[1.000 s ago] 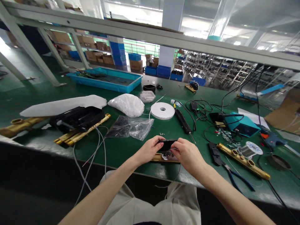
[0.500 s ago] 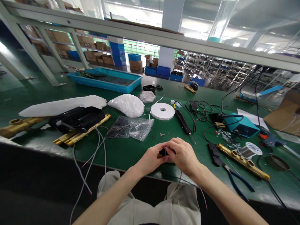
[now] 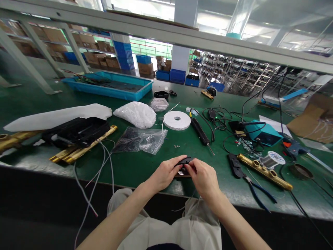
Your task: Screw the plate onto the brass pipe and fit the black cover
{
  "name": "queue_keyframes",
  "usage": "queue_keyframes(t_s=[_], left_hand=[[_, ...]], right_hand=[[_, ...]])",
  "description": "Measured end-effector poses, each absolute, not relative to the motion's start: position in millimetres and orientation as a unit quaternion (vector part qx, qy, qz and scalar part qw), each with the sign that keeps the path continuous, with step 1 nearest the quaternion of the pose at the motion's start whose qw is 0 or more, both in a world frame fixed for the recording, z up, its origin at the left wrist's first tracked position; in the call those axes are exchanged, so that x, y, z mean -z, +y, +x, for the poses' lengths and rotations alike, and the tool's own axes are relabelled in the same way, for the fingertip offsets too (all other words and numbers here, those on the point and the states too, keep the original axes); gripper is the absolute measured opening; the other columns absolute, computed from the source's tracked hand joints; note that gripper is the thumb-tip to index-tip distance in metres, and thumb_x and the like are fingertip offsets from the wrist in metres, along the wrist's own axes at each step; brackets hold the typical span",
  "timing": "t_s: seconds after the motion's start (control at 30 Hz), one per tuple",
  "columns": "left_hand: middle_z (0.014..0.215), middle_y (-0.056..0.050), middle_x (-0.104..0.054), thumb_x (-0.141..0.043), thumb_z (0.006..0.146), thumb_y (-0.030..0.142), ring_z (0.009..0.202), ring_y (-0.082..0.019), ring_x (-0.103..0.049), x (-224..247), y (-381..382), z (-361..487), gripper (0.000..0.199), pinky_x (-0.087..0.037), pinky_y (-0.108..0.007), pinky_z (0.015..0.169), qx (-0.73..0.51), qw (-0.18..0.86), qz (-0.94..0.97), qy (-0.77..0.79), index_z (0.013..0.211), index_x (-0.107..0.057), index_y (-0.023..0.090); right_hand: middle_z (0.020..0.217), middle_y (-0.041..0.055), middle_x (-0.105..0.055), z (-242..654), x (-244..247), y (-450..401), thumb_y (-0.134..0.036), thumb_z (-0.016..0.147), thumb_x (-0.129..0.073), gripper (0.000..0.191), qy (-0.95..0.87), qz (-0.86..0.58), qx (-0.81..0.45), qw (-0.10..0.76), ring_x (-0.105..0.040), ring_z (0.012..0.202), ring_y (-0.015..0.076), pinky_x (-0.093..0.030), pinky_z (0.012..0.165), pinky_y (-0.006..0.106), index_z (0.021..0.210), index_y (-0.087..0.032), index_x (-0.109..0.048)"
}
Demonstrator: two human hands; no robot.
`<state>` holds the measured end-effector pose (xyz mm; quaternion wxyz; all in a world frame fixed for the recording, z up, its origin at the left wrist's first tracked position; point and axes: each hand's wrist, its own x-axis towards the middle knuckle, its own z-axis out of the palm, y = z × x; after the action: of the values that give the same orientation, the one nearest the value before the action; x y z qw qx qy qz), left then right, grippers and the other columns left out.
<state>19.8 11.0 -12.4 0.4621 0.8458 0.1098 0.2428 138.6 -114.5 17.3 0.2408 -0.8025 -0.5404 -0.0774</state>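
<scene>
Near the front edge of the green table, my left hand and my right hand are both closed on a small black part. The fingers pinch it from either side, and they cover much of it. A shiny brownish piece shows just below the black part, between the hands. Thin grey wires hang below the table edge under my right hand. Several tiny screws lie a little beyond the fingers. A black electric screwdriver rests farther back to the right.
A white tape roll and a clear bag of black parts lie beyond the hands. Brass tubes and black housings sit left. Pliers, a brass manifold and a solder spool lie right. A blue tray stands behind.
The hands have moved slightly apart, and the black part now shows tilted up between them. The camera view has shifted a little, moving the table items left.
</scene>
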Motion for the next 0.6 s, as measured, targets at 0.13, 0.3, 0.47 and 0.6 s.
queue_keyframes(t_s=[0.13, 0.3, 0.47, 0.6], left_hand=[[0.131, -0.004, -0.053, -0.038, 0.094, 0.029, 0.118, -0.017, -0.051, 14.0, 13.3, 19.4, 0.039, -0.038, -0.034, 0.107, -0.236, 0.452, 0.854, 0.100, 0.132, -0.045, 0.021], [0.131, -0.005, -0.053, -0.036, 0.094, 0.029, 0.119, -0.018, -0.050, 9.4, 13.2, 18.6, 0.039, -0.038, -0.036, 0.107, -0.228, 0.457, 0.855, 0.093, 0.131, -0.045, 0.020], [0.132, -0.004, -0.053, -0.036, 0.095, 0.029, 0.121, -0.017, -0.049, 9.1, 12.1, 19.3, 0.038, -0.038, -0.035, 0.107, -0.234, 0.450, 0.858, 0.084, 0.130, -0.047, 0.021], [0.130, -0.001, -0.054, -0.036, 0.096, 0.027, 0.120, -0.014, -0.049, 9.9, 10.9, 18.6, 0.036, -0.038, -0.031, 0.107, -0.243, 0.442, 0.861, 0.071, 0.129, -0.048, 0.024]], right_hand=[[0.071, 0.0000, -0.064, 132.8, -11.9, -109.7, -0.027, 0.087, -0.059, 0.015, -0.532, -0.791, 0.129, 0.272, -0.059, 0.066, 0.0158, -0.033, 0.060, 0.026, 0.074, -0.019, -0.061], [0.070, 0.0012, -0.066, 131.0, -9.8, -109.5, -0.027, 0.086, -0.060, 0.017, -0.535, -0.786, 0.155, 0.269, -0.059, 0.064, 0.0169, -0.032, 0.060, 0.028, 0.071, -0.020, -0.063], [0.069, 0.0022, -0.066, 131.0, -3.1, -107.0, -0.027, 0.087, -0.058, 0.021, -0.508, -0.803, 0.142, 0.278, -0.058, 0.065, 0.0181, -0.032, 0.062, 0.030, 0.069, -0.019, -0.062], [0.071, 0.0026, -0.067, 128.9, 1.5, -107.1, -0.026, 0.089, -0.055, 0.020, -0.494, -0.811, 0.133, 0.284, -0.058, 0.067, 0.0187, -0.032, 0.066, 0.031, 0.073, -0.018, -0.063]])
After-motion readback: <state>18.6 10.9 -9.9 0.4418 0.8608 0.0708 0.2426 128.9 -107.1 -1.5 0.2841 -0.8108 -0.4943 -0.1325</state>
